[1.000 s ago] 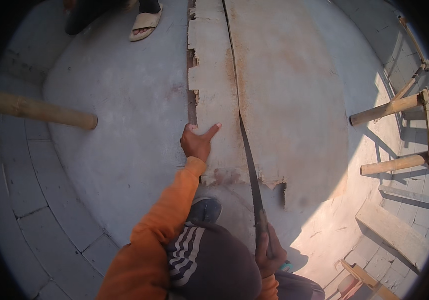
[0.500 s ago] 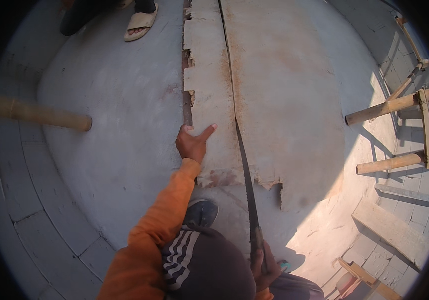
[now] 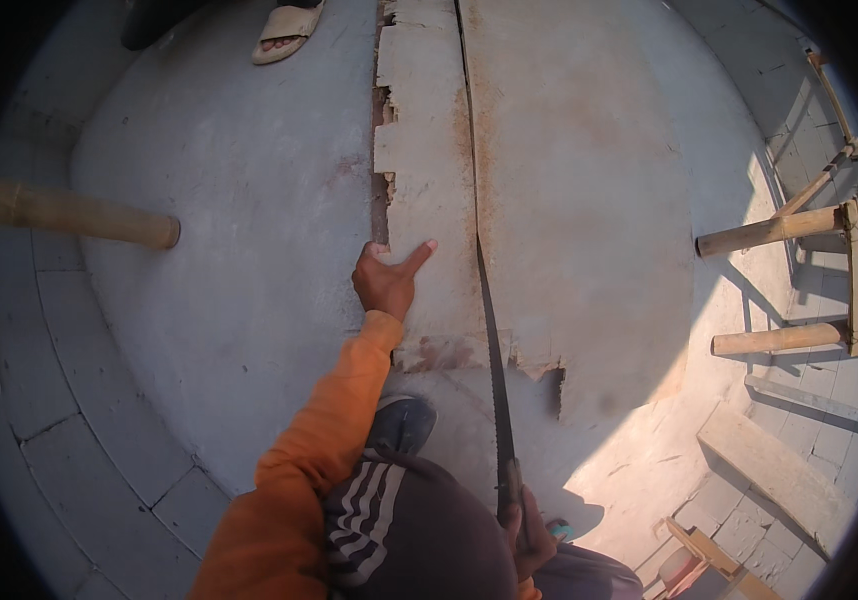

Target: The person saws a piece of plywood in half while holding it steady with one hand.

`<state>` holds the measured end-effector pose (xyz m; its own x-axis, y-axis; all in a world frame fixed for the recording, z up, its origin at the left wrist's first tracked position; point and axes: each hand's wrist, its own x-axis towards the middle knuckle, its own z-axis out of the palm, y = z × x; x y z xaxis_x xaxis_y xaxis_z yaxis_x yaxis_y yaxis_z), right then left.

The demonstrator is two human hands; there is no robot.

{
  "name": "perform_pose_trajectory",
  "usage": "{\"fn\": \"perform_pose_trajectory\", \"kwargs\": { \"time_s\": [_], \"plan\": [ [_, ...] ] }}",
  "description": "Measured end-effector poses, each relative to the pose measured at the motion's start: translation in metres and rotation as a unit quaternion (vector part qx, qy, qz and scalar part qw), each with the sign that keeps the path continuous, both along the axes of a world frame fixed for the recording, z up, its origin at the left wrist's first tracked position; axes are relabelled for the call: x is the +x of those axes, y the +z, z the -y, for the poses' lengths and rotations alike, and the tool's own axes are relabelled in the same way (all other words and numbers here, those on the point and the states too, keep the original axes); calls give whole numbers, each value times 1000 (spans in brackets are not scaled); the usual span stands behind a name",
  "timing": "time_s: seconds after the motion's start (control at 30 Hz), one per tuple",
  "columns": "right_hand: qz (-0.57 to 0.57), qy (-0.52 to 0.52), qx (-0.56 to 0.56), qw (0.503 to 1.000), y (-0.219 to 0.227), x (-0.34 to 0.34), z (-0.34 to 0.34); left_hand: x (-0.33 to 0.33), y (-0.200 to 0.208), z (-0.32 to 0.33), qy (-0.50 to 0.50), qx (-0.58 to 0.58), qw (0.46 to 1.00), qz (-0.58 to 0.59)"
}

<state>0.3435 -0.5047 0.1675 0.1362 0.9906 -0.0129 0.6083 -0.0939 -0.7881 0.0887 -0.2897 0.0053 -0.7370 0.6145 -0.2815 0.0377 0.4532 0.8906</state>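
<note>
A worn, pale plywood sheet [image 3: 589, 200] with ragged edges lies in front of me, a long straight cut running away from me through it. At the left strip's broken edge my left hand [image 3: 386, 282] is closed, its fingers curled over the edge and its thumb stretched across the top. My right hand [image 3: 527, 538], low in the picture, is wrapped around the handle of a handsaw [image 3: 498, 400]. The long dark toothed blade slants up from the handle, its far part in the cut. The blade's tip is hidden.
My shoe [image 3: 401, 424] is beside the sheet's near edge. Another person's sandalled foot [image 3: 287, 32] stands at the far left. Bamboo poles [image 3: 79, 215] jut in at the left and right [image 3: 779, 228]. A wooden plank [image 3: 769, 475] lies at right, near a wooden frame [image 3: 714, 560].
The view has shifted slightly. My left hand keeps its place on the sheet's edge, and the saw and right hand show hardly any movement.
</note>
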Motion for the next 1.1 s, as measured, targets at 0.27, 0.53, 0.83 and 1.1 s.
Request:
{"fn": "perform_pose_trajectory", "kwargs": {
  "time_s": [0.27,0.53,0.83,1.1],
  "plan": [
    [-34,-6,-38,999,-54,-49,-100,-4,3,8,3,-5,1000,-18],
    [-26,-22,-28,999,-43,-23,-49,2,-6,5,7,-18,999,-40],
    [3,-5,21,1000,-34,3,10,5,2,-1,18,10,1000,-14],
    [-67,-13,-6,998,-73,-63,-133,2,-8,1,20,-26,998,-49]
  ]
}}
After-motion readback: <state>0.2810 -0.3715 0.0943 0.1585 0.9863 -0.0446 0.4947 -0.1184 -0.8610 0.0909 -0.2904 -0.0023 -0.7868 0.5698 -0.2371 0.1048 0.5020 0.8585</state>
